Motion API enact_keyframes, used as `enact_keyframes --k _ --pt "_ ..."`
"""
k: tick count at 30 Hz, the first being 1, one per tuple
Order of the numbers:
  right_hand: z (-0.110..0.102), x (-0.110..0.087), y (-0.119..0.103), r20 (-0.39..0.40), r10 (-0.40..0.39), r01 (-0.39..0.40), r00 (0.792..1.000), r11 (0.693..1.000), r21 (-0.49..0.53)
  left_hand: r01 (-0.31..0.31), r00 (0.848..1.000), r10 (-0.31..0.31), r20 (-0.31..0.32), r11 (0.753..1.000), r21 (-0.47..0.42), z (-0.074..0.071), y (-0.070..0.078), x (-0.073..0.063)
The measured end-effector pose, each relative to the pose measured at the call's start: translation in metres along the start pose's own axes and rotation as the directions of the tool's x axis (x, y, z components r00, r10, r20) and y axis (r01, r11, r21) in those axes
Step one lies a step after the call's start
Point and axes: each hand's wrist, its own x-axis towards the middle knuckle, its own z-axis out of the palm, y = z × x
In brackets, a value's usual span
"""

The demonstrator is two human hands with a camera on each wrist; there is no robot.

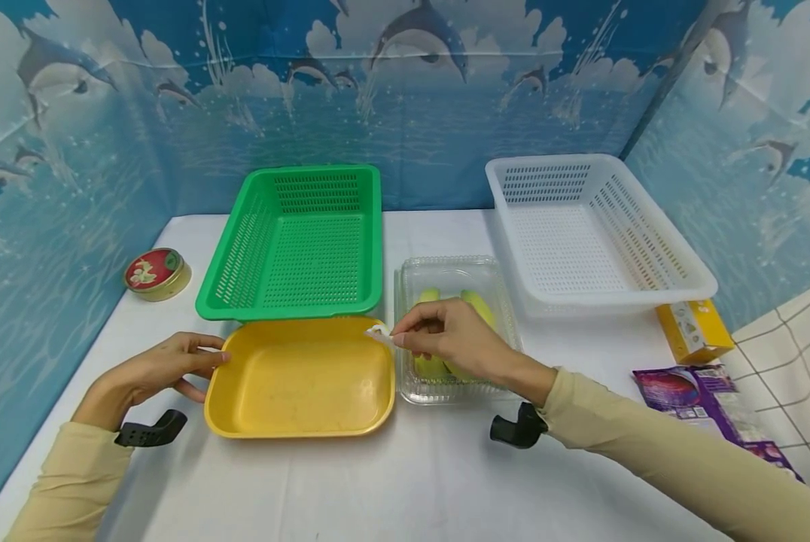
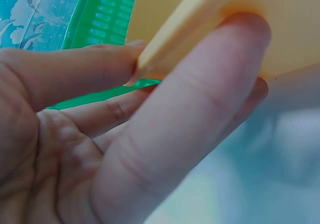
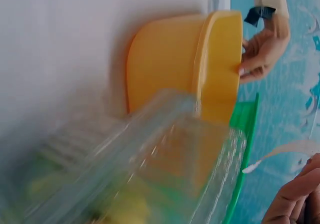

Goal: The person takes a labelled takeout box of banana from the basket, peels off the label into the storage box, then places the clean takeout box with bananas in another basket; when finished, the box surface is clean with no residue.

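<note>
My left hand (image 1: 175, 365) pinches the left rim of a yellow plastic tub (image 1: 303, 376), thumb on one side of the wall and fingers on the other. Over the tub's right rim, my right hand (image 1: 452, 335) pinches a small, thin white strip (image 1: 379, 333) between thumb and fingertips. The strip (image 3: 280, 151) looks limp and curved in the right wrist view. Beneath this hand lies a clear plastic clamshell box (image 1: 432, 272) with several yellow-green pieces (image 1: 476, 305) inside, partly hidden by the hand. The tub's inside shows only bare yellow plastic.
Behind the tub stands a green basket (image 1: 320, 256), with a white basket (image 1: 574, 248) to the far right. A round red-topped tin (image 1: 157, 274) sits at the left. A yellow box (image 1: 695, 330) and purple packets (image 1: 683, 395) lie along the right edge.
</note>
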Motion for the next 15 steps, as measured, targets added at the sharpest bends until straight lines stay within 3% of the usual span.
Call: enact_keyframes --k 7,15 --pt "0.024 0.013 -0.009 0.071 0.006 -0.006 0.997 1.0 -0.01 0.005 1.0 -0.005 -0.008 1.0 0.0 0.0 -0.001 0.001" --pt "0.029 0.02 -0.008 0.126 0.016 -0.03 0.992 0.994 0.109 0.009 1.0 -0.009 -0.014 1.0 0.0 -0.001 -0.002 0.002"
